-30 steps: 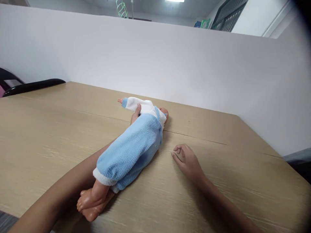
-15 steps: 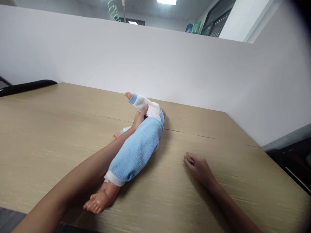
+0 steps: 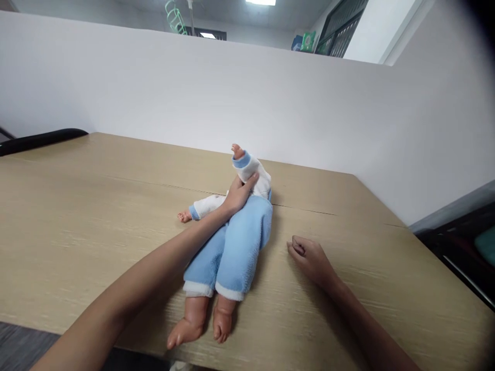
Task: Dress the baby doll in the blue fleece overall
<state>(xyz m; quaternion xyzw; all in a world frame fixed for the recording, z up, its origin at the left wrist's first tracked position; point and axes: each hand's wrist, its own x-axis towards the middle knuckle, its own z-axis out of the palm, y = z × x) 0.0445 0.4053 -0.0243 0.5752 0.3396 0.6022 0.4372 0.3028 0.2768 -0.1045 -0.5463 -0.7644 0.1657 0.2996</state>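
A baby doll in light blue fleece trousers and a white top lies on the wooden table, bare feet toward me. My left hand grips the doll's upper body at the white sleeve, and that arm of the doll sticks up. The doll's other arm rests on the table to the left. My right hand lies on the table just right of the doll, fingers curled into a loose fist, holding nothing visible. The doll's head is hidden behind its body.
A white partition wall runs along the table's far edge and right side. A black chair back shows at the far left. The table's near edge is close to the doll's feet.
My left hand has rolled the doll from its side toward its back, so both legs now point at me and one arm stands upright. My right hand shifted slightly left and stays curled.
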